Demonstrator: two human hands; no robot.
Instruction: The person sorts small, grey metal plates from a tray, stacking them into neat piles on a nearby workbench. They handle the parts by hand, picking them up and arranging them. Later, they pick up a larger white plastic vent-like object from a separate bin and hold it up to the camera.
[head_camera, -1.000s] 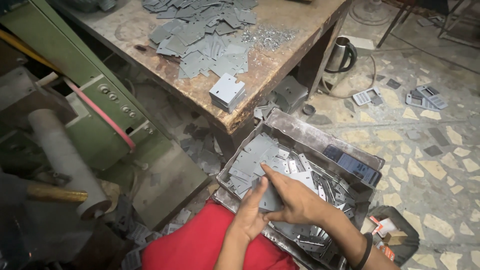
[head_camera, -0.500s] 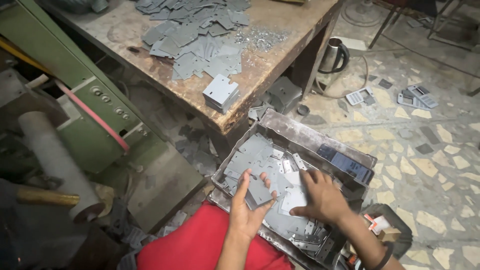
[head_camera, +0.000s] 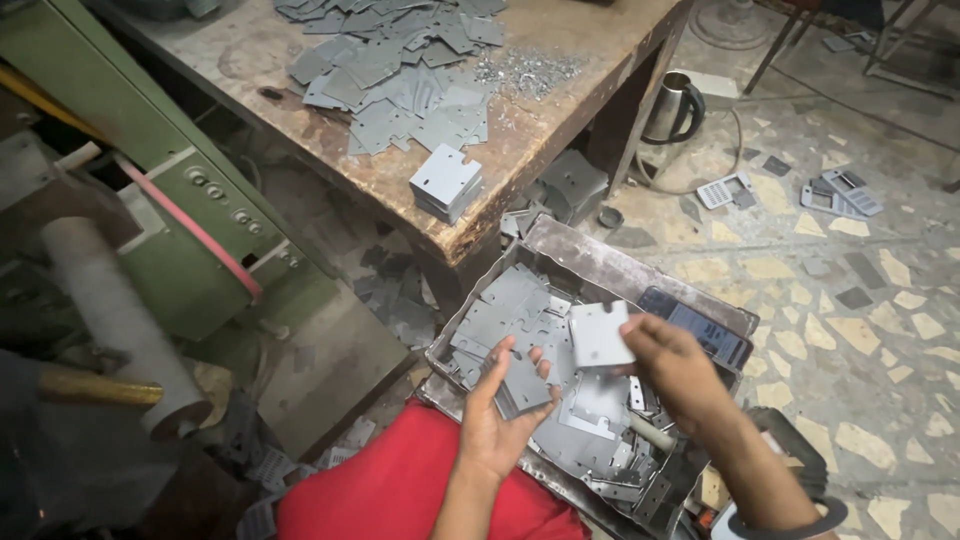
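The right hand pinches a flat, pale grey sheet-metal plate by its right edge, thumb and fingers closed on it, and holds it lifted just above the metal tray on the floor. The left hand is turned palm up with its fingers curled loosely around a darker grey stamped plate resting across the palm — a cradling hold, not a tight one. Both pieces sit over the tray, which is heaped with more cut plates, small offcuts and a short grey cylinder; a dark phone-like slab lies along its far rim. The tray sits against the leg of a worn wooden workbench, where a neat small stack of plates stands near the edge beside a loose spread of blanks and a scatter of metal chips. A red garment covers the person's lap, a green machine stands to the left, and an electric kettle sits on the stone floor beyond. The likeliest trouble, as I judge it, is the edges: these stampings look raw-cut, and bare fingers sliding along one could be nicked. The pinch at one edge also leaves the lifted plate free to swing or slip back into the heap — and the loose left-hand cradle could let its piece slide off.
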